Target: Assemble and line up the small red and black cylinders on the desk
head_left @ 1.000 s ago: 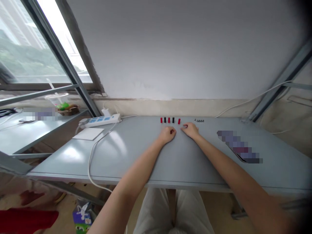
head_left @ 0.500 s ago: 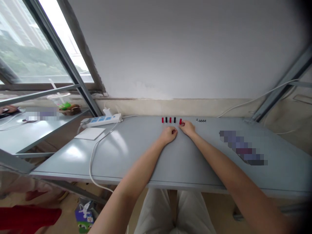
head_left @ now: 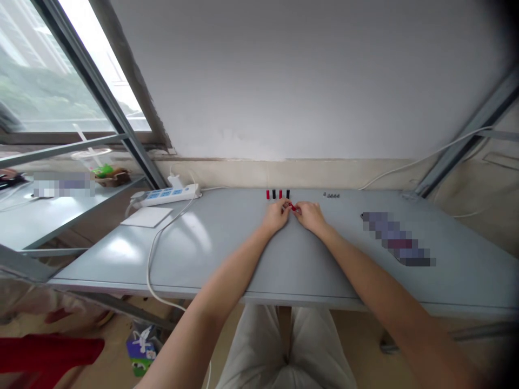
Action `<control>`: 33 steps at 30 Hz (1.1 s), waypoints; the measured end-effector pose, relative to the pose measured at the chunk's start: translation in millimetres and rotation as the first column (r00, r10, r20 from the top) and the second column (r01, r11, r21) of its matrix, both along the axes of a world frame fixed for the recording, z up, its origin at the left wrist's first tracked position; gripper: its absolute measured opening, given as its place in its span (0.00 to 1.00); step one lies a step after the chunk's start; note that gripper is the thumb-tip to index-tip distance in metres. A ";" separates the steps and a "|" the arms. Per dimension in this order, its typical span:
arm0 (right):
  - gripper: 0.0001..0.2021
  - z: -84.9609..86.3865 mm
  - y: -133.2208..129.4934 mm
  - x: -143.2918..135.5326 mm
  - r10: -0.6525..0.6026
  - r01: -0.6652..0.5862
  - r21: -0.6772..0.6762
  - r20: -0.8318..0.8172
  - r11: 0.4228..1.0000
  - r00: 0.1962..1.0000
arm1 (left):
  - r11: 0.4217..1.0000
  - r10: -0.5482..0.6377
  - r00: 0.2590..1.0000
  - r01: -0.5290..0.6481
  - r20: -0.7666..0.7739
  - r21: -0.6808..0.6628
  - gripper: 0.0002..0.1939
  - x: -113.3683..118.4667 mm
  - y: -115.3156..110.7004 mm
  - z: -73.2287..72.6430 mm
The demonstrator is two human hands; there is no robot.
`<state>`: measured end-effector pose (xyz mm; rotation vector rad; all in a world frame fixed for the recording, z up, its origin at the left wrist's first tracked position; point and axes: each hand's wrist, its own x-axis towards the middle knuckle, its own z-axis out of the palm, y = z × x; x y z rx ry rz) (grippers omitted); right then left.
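Head view: left hand (head_left: 277, 214) and right hand (head_left: 310, 217), each grip closed to a fingertip pinch, hold one red cylinder (head_left: 292, 207) just in front of the cylinder row (head_left: 280, 194); small metal pieces (head_left: 333, 196) lie right of that row.

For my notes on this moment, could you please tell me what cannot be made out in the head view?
In the head view:
Red piece: partly hidden by the left hand and right hand.
Anything smaller in the left hand: covered by the hand itself.
Small metal parts: exact shape, too small.
Pixelated object at right: masked by pixel blocks.
Red thing, lower left: cut off by the left edge.
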<state>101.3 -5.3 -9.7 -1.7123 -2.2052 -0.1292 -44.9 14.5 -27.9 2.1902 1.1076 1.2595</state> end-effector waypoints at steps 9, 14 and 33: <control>0.07 5.9 -2.7 6.0 -0.091 0.091 0.003 0.043 0.996 0.995 | 0.985 0.160 0.957 -0.139 0.242 -0.101 0.06 1.1 0.6 8.0; 0.09 5.6 -1.8 6.1 -0.075 0.072 -0.042 -0.081 0.997 0.994 | 0.983 0.156 0.977 -0.139 0.145 -0.121 0.07 0.1 0.9 6.1; 0.08 -2.1 3.2 4.2 0.049 -0.085 -0.101 -0.310 0.991 0.949 | 0.996 0.020 0.991 -0.032 -0.133 -0.086 0.13 -1.9 -5.7 6.7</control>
